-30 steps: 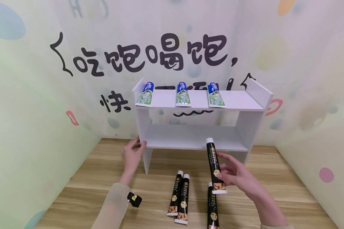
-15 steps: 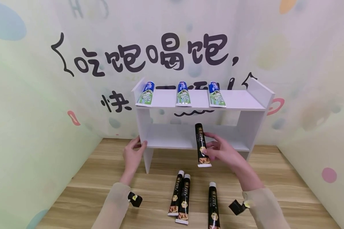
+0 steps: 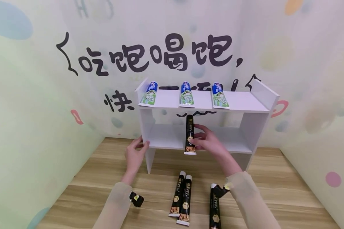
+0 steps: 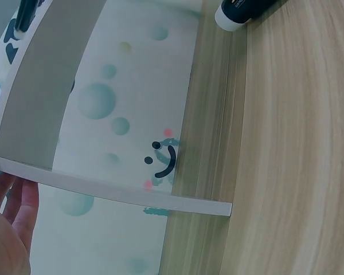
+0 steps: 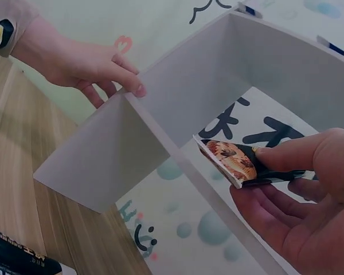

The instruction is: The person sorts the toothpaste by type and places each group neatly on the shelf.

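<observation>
Tube [image 3: 189, 127] clamped in fingers [image 5: 262, 222] of R hand [image 3: 208, 140] at lower shelf [image 3: 167, 139] – not yet placed; rack [image 3: 253, 127] gripped by L hand [image 3: 135, 156]. 3 green tubes [image 3: 186, 95] set up top, 3 black tubes [image 3: 176, 197] left on worktop [image 3: 100, 181] – prob. half done.

The long, held black tube [image 3: 190, 132] looks like smooth, faintly glossy plastic; the white rectangular shelf [image 3: 169, 136], smooth matt board. Along its top front edge, flat blue-and-green tubes [image 3: 186, 95] look shiny plastic. The brown tabletop [image 3: 160, 167] has smooth wood grain.
</observation>
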The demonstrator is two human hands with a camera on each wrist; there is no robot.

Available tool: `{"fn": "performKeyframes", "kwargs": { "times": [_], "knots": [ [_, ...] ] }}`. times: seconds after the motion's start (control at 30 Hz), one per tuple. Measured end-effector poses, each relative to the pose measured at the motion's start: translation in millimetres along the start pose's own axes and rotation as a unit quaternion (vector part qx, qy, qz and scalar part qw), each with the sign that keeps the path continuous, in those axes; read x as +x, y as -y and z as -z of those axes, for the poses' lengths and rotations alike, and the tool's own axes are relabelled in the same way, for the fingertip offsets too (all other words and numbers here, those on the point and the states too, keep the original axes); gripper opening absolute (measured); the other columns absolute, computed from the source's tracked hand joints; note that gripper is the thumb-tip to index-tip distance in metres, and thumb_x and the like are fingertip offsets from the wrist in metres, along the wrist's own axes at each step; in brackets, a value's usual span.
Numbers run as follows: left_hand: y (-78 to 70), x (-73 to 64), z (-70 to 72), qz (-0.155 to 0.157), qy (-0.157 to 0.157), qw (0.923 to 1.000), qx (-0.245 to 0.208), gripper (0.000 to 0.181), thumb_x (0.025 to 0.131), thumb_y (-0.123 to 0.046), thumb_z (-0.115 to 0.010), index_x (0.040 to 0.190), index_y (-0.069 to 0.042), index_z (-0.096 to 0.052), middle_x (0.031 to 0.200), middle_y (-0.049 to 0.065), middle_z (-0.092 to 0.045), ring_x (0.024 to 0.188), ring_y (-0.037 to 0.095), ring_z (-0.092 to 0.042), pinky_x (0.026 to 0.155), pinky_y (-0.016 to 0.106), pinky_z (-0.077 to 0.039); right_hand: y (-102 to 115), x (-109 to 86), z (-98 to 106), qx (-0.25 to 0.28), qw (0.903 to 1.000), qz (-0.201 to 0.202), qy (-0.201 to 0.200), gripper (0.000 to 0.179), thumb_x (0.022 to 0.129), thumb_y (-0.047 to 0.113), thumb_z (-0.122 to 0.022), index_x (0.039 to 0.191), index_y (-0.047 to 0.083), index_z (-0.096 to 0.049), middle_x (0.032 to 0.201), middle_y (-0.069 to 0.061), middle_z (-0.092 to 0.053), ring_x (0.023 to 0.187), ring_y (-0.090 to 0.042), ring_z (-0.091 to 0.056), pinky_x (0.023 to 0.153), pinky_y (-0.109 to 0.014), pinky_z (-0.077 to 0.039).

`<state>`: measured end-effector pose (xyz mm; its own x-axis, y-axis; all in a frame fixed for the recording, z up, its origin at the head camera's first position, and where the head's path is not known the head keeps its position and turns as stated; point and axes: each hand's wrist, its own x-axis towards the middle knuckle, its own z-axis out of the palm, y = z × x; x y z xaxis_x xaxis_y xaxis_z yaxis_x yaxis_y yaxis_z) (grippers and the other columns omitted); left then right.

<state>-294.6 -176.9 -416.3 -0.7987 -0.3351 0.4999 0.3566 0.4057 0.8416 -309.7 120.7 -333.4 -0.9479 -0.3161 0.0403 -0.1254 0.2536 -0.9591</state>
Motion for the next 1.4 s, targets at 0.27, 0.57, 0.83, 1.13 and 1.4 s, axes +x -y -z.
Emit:
{"fn": "performKeyframes", "kwargs": {
  "times": [0.27,0.57,0.83,1.13,1.4],
  "knots": [
    [-0.5,-0.1,-1.0,-0.009,0.0,1.0,0.002,0.036,0.089,-0.018,-0.073,0.123,-0.006,-0.069,0.109,0.017,-0.073,0.089,0.035,-0.072,0.063,0.008,-0.051,6.2,18.8,-14.8,0.0,0.9998,0.0,-0.021,0.076,0.09,0.015,-0.071,0.154,0.022,-0.029,0.132,-0.021,-0.059,0.098,-0.023,-0.067,0.078,-0.032,-0.062],
    [0.3,0.5,-0.2,-0.023,-0.009,0.9996,0.012,0.037,0.088,-0.017,-0.074,0.123,-0.006,-0.069,0.11,0.017,-0.074,0.087,0.035,-0.073,0.064,0.008,-0.052,7.5,43.7,-41.0,-0.008,0.9989,0.026,-0.039,0.08,0.088,0.012,-0.073,0.154,0.018,-0.029,0.129,-0.021,-0.06,0.106,-0.029,-0.066,0.079,-0.033,-0.063],
    [-0.1,0.3,0.1,-0.023,-0.006,0.9996,0.014,0.037,0.088,-0.016,-0.074,0.123,-0.006,-0.069,0.111,0.018,-0.073,0.087,0.035,-0.073,0.066,0.019,-0.06,12.9,58.2,-67.0,0.004,0.9988,0.026,-0.043,0.083,0.086,0.01,-0.076,0.154,0.019,-0.029,0.124,-0.02,-0.062,0.102,-0.029,-0.068,0.076,-0.032,-0.063],
    [0.0,-0.7,0.1,-0.02,-0.005,0.9997,0.013,0.037,0.089,-0.016,-0.073,0.124,-0.007,-0.069,0.113,0.018,-0.073,0.088,0.036,-0.072,0.065,0.01,-0.054,10.2,69.1,-85.5,0.013,0.9981,0.033,-0.05,0.089,0.084,0.007,-0.077,0.154,0.024,-0.026,0.119,-0.021,-0.063,0.099,-0.029,-0.069,0.073,-0.033,-0.063],
    [-1.1,-1.0,0.3,-0.019,-0.004,0.9997,0.012,0.038,0.088,-0.016,-0.074,0.125,-0.006,-0.067,0.111,0.019,-0.073,0.087,0.037,-0.072,0.068,0.031,-0.063,3.8,69.7,-86.4,-0.061,0.9943,0.079,-0.036,0.071,0.089,0.015,-0.073,0.149,0.035,-0.04,0.118,-0.016,-0.062,0.106,-0.028,-0.065,0.079,-0.034,-0.062]
  ]
}}
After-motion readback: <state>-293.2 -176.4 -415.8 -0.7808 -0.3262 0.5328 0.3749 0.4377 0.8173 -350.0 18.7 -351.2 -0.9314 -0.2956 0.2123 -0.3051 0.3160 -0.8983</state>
